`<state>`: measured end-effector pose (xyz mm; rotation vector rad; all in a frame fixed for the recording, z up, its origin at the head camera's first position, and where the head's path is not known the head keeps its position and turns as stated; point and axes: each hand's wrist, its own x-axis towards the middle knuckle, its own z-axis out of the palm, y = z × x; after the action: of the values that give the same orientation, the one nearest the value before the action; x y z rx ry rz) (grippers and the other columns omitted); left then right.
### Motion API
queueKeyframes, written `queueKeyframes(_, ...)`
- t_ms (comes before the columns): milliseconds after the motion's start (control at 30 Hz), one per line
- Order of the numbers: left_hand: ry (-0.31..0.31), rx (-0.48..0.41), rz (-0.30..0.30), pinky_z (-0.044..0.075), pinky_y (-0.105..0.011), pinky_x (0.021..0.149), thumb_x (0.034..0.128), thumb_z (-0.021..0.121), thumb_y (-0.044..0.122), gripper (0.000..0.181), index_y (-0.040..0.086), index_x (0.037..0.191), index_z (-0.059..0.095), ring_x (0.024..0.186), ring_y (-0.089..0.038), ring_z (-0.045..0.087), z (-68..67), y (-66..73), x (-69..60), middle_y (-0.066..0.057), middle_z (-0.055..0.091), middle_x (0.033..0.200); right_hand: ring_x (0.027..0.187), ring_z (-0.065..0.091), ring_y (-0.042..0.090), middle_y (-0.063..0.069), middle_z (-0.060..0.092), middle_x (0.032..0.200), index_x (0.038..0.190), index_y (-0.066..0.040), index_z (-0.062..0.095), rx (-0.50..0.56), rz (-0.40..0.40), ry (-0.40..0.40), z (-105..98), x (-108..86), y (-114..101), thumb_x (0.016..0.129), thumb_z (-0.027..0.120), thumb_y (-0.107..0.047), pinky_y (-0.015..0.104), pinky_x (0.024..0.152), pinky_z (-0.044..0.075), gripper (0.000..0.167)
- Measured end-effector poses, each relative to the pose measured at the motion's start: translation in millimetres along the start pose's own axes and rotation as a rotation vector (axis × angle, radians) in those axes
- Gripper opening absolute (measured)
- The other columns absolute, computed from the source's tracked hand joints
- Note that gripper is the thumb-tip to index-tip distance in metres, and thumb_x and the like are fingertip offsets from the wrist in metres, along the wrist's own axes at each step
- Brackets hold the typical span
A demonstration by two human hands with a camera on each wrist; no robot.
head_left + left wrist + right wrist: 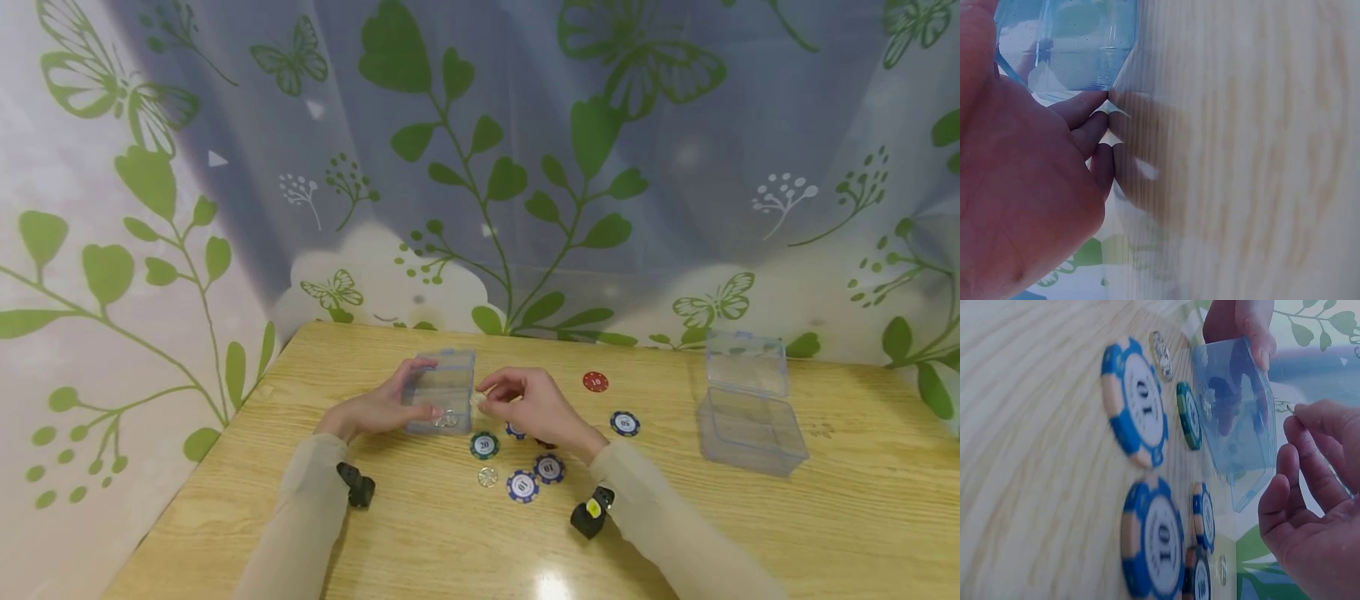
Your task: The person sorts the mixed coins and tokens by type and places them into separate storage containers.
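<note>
My left hand (382, 400) grips a clear plastic box (438, 387) with its lid raised at the back, the thumb over the near side. A few shiny coins (446, 419) lie inside. Beside the box's right wall, my right hand (536, 408) pinches a small coin (1282, 407) between thumb and index finger. In front of the box lie a green poker chip (484, 445), two blue "10" poker chips (522, 486) and a loose coin (487, 477). Another blue chip (1204, 517) and a dark chip (1197, 578) are partly hidden by the right hand in the head view.
A red poker chip (596, 382) and a blue-and-white chip (625, 423) lie right of the right hand. Farther right stands a second clear box (753, 433) with its lid up. A patterned curtain (525, 167) hangs behind the wooden table (442, 550).
</note>
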<state>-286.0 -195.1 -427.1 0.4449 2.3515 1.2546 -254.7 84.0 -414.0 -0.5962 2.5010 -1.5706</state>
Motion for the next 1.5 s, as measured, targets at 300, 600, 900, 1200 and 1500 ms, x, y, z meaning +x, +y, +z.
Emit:
queueKeyframes(300, -0.013, -0.005, -0.001, 0.018, -0.068, 0.122, 0.0948, 0.072, 0.033, 0.082, 0.023, 0.158, 0.021, 0.158, -0.046, 0.007, -0.7, -2.7, 0.3, -0.021, 0.009, 0.170, 0.083, 0.065, 0.013, 0.000, 0.074, 0.092, 0.111, -0.017, 0.076, 0.048, 0.018, 0.027, 13.3, 11.0, -4.2, 0.092, 0.076, -0.021, 0.028, 0.068, 0.049, 0.019)
queueKeyframes(600, -0.015, 0.012, 0.003, 0.019, -0.069, 0.121, 0.0951, 0.072, 0.037, 0.085, 0.023, 0.159, 0.018, 0.157, -0.046, 0.009, -2.1, -1.0, 1.0, -0.021, 0.009, 0.170, 0.084, 0.067, 0.013, 0.001, 0.075, 0.093, 0.111, -0.017, 0.076, 0.071, 0.019, 0.044, 19.3, 19.3, -11.0, 0.091, 0.078, -0.020, 0.029, 0.074, 0.053, 0.020)
queueKeyframes(900, -0.015, 0.006, -0.005, 0.019, -0.068, 0.122, 0.0952, 0.072, 0.038, 0.085, 0.023, 0.159, 0.019, 0.158, -0.044, 0.008, -1.6, -0.3, 0.2, -0.020, 0.008, 0.170, 0.080, 0.067, 0.013, 0.002, 0.075, 0.092, 0.110, -0.016, 0.076, 0.077, 0.001, 0.049, 26.8, 25.5, -4.8, 0.091, 0.078, -0.017, 0.029, 0.072, 0.053, 0.019)
queueKeyframes(1200, -0.019, 0.007, 0.002, 0.018, -0.069, 0.121, 0.0961, 0.071, 0.037, 0.083, 0.023, 0.159, 0.018, 0.158, -0.044, 0.006, -1.8, -1.6, 1.2, -0.020, 0.006, 0.170, 0.080, 0.067, 0.012, 0.001, 0.076, 0.092, 0.112, -0.011, 0.076, 0.039, -0.008, 0.048, 28.6, 27.5, -4.3, 0.092, 0.076, -0.016, 0.029, 0.071, 0.054, 0.021)
queueKeyframes(1500, -0.019, 0.010, -0.013, 0.017, -0.069, 0.122, 0.0944, 0.072, 0.039, 0.085, 0.025, 0.159, 0.019, 0.159, -0.043, 0.004, -1.4, -2.3, 1.9, -0.019, 0.005, 0.171, 0.083, 0.067, 0.013, 0.003, 0.076, 0.096, 0.115, -0.008, 0.075, 0.037, -0.029, 0.044, 25.9, 25.3, -2.6, 0.093, 0.075, -0.016, 0.029, 0.074, 0.054, 0.024)
